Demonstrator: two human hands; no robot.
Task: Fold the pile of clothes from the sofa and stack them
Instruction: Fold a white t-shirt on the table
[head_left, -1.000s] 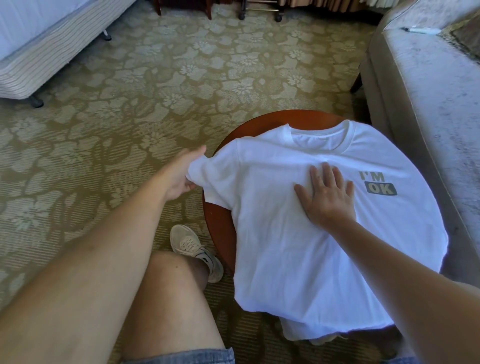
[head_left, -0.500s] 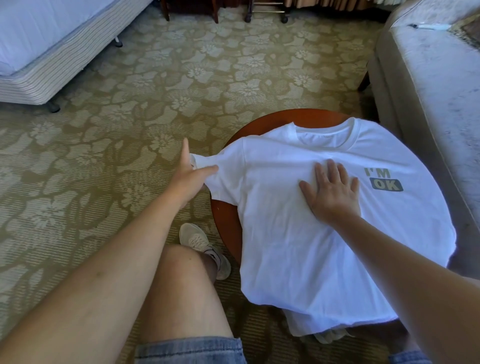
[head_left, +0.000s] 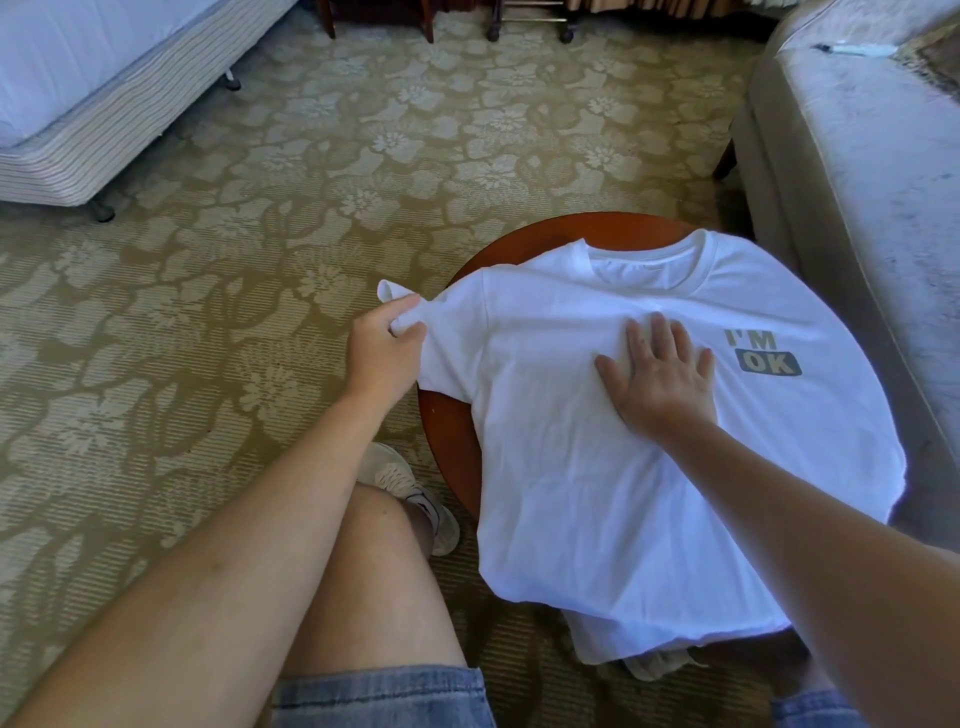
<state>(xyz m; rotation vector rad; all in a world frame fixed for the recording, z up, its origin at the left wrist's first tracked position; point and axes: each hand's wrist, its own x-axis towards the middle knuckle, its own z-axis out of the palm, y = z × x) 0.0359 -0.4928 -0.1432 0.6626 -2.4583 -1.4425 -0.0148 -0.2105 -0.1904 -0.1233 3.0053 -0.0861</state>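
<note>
A white T-shirt (head_left: 597, 493) with an "I'M OK" print lies face up across a round reddish-brown table (head_left: 447, 441), collar at the far side and hem hanging over the near edge. My left hand (head_left: 382, 345) pinches the end of the shirt's left sleeve, bunched and pulled out past the table's left rim. My right hand (head_left: 660, 379) lies flat with spread fingers on the shirt's chest, just left of the print.
A grey sofa (head_left: 872, 218) stands close on the right with a pen-like object on its seat. A bed (head_left: 93, 104) occupies the far left corner. Patterned carpet covers the floor. My bare knee and shoe (head_left: 410, 488) are beside the table's left edge.
My left hand went from touching the sleeve with open fingers to pinching its end and drawing it outward to the left. The right hand stayed pressed on the chest.
</note>
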